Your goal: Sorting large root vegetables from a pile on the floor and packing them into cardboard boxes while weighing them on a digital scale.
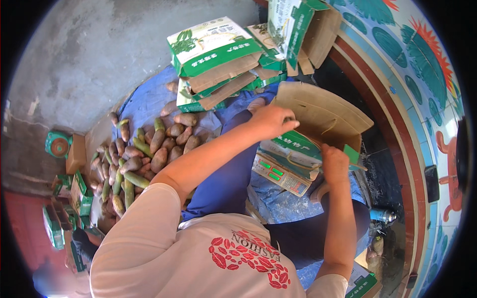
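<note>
An open cardboard carton (343,110), green and white outside and brown inside, stands in front of me with its far flap raised. A string handle (328,126) shows inside it, and another hangs on its near face. My right hand (335,161) has its fingers closed on the carton's near right edge, beside a small green flap. Over the carton's left edge is my left hand (273,121), fingers loosely bent and a gap between thumb and fingertips; nothing shows in it. A digital scale (280,175) with lit green displays sits under or against the carton's near side.
To the left lies a heap of long reddish-brown and green produce (159,154) on a blue sheet (149,94). Flattened cartons (218,47) are stacked beyond. More boxes (79,193) and another person (64,278) are at far left. A tiled wall (422,74) curves along the right.
</note>
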### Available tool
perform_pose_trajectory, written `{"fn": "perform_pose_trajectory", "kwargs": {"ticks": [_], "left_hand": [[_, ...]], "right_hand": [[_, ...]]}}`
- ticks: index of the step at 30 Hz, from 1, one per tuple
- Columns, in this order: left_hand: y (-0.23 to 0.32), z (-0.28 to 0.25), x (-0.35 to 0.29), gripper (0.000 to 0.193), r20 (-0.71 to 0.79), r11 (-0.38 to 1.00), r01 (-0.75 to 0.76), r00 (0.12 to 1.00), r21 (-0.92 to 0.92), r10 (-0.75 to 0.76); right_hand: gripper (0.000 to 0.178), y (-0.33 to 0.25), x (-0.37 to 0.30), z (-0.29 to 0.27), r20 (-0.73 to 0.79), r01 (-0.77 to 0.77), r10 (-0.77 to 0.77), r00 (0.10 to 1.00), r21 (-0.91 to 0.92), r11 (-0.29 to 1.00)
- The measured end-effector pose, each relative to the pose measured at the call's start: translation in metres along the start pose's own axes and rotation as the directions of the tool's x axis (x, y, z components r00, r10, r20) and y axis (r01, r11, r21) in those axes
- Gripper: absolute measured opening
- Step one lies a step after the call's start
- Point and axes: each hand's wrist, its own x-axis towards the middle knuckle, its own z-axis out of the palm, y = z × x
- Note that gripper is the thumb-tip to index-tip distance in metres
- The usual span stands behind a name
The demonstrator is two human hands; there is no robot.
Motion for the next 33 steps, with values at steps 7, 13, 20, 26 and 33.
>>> {"fn": "perform_pose_trajectory", "kwargs": {"ticks": [7,13,20,26,33], "left_hand": [[-0.079,-0.07,-0.07,0.027,-0.268,0.966,0.217,0.931,-0.143,-0.249],[-0.166,-0.062,-0.167,0.031,-0.189,0.787,0.616,0.778,0.038,-0.6],[-0.214,0.013,-0.251,0.036,0.112,0.507,0.851,0.496,0.133,-0.861],[-0.243,0.09,-0.283,0.045,0.358,0.453,0.853,0.35,0.261,-0.866],[-0.23,0.135,-0.26,0.054,0.384,0.663,0.657,0.543,0.359,-0.747]], "right_hand": [[0.005,0.0,0.002,-0.005,0.025,0.031,-0.032,0.999,0.038,0.999],[0.012,-0.004,0.006,-0.012,0.019,0.024,-0.026,0.999,0.086,0.996],[0.016,-0.008,0.009,-0.016,0.034,-0.032,0.027,0.999,0.136,0.99],[0.013,-0.014,0.011,-0.019,0.055,-0.069,0.061,0.997,0.175,0.982],[0.016,-0.008,0.015,-0.015,0.085,-0.101,0.089,0.992,0.149,0.984]]}}
